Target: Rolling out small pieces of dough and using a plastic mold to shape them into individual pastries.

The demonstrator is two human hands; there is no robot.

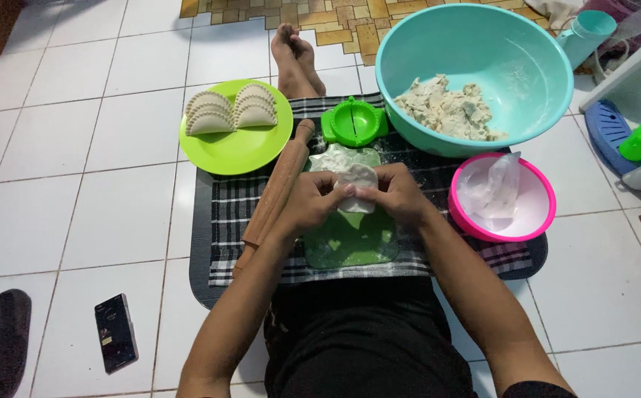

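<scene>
Dough sheet: thin, white, roughly round. It sits between the two hands, above the green board, raised or just touching it; contact with the board cannot be told.

Left hand: at the sheet's left edge, fingers curled in, fingertips pinching the dough. Grasping, not clenched flat.

Right hand: at the sheet's right edge, thumb and fingertips closed on the dough. Both hands meet near the middle of the sheet, knuckles almost touching.

A second flattened dough piece lies on the far end of the board, just beyond the hands, dusted with flour.

Board rests on a black-and-white checked cloth, on a white tiled floor.

Rolling pin: wooden, lying on the cloth just left of the left hand, slanted, not touched.

Green mould: round, hinged, open flat, beyond the board, next to the teal bowl.

Teal bowl: holds a lump of rough white dough at its near side.

Pink bowl: right of the right hand, holds a crumpled clear plastic bag.

Green plate: far left of the cloth, four folded, crimped half-moon pastries on it.

Phone: dark, on the floor, well apart from the hands.
</scene>
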